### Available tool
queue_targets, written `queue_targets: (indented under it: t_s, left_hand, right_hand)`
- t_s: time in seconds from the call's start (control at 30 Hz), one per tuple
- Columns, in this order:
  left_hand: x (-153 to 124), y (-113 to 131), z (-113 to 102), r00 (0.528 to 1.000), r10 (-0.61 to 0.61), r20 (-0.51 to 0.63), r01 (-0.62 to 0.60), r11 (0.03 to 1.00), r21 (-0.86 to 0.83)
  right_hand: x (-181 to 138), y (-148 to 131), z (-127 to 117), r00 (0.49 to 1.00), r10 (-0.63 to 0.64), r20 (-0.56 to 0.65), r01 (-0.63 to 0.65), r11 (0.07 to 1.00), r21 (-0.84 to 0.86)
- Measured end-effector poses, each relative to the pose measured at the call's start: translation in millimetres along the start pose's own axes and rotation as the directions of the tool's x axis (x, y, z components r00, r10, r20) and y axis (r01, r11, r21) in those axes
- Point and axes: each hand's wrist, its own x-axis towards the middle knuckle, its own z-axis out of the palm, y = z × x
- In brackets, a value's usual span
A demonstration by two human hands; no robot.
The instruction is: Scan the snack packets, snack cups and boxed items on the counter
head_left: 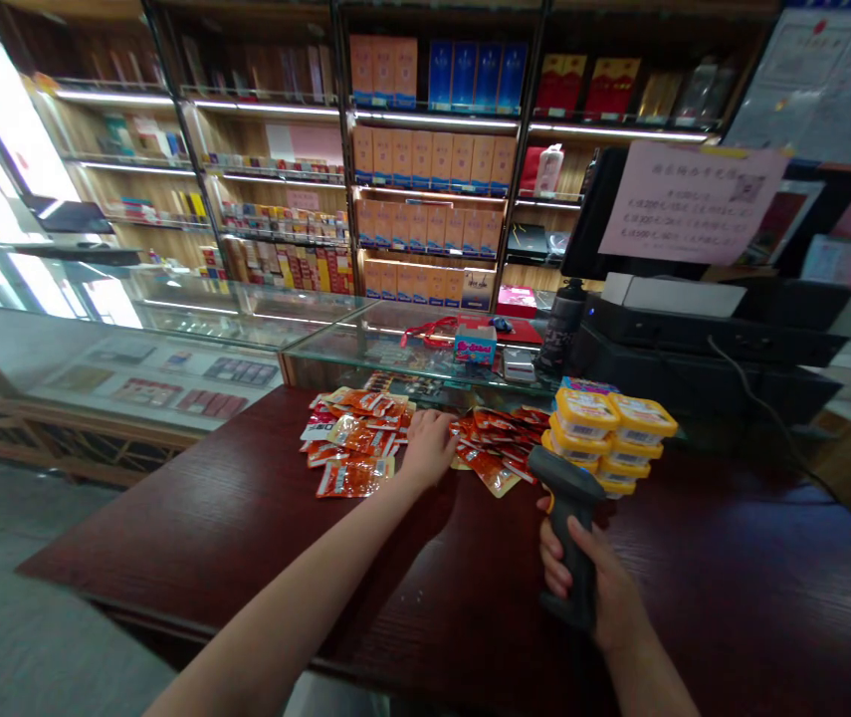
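Note:
My right hand is wrapped round the grip of a dark grey barcode scanner, whose head points away towards the far side of the counter. My left hand reaches forward, fingers curled down onto a spread of orange and red snack packets lying on the dark wooden counter. More of these packets lie to the right of that hand. Just beyond the scanner stand stacks of yellow-lidded tubs.
A glass display case borders the counter's far edge, with a small blue box and a red lanyard on it. A till with a monitor and a paper notice stands at the right. Shelves of boxed goods line the back wall.

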Motion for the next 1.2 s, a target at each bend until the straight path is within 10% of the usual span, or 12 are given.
queue_targets:
  t_s: [0.2,0.37,0.5,0.77,1.2]
  left_hand:
    - [34.1,23.7,28.6,0.951,-0.304,0.049,0.308,0.946,-0.101]
    - [52.4,32.8,49.8,0.796,-0.564,0.221,0.592,0.647,-0.481]
    - [56.2,36.0,50.1,0.740,-0.604,0.297,0.628,0.462,-0.626]
    - [4.4,16.1,10.1,0.794,-0.507,0.336,0.503,0.237,-0.831]
    - [-41.1,1.0,17.7,0.894,-0.440,0.081,0.354,0.587,-0.728]
  right_hand:
    - [1.4,-2.4,3.7,1.000,-0.014,0.016,0.014,1.000,0.005]
    - [2.0,-2.6,4.8,1.000,-0.018,0.023,0.018,1.000,0.016]
    - [1.8,-3.4,5.2,0.999,-0.015,0.033,0.014,0.999,0.033]
    - [-1.3,-4.5,9.4,0.999,0.006,0.047,-0.006,1.000,-0.013]
    - [-5.0,-1.7,6.4,0.999,0.037,0.039,-0.033,0.994,-0.100]
